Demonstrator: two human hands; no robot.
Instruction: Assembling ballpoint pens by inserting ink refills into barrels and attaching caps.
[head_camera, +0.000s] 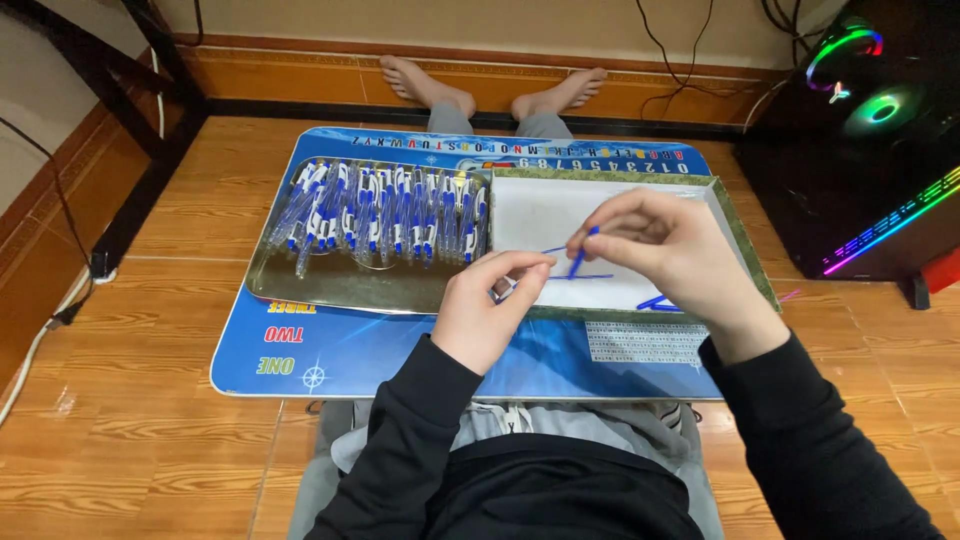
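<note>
Hands (480, 310) (670, 250) pinch a blue pen part (580, 255) between fingertips (above the white tray (530, 215)); a loose pinch could drop it.

Small blue pen part (580, 255), near upright, pinched over white box (530, 215); blue refill (580, 277) flat inside.

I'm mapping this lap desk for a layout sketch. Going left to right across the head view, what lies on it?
Metal tray of blue-and-white pens → left hand → thin blue refill pinched in the right hand → right wall of the white box.
</note>
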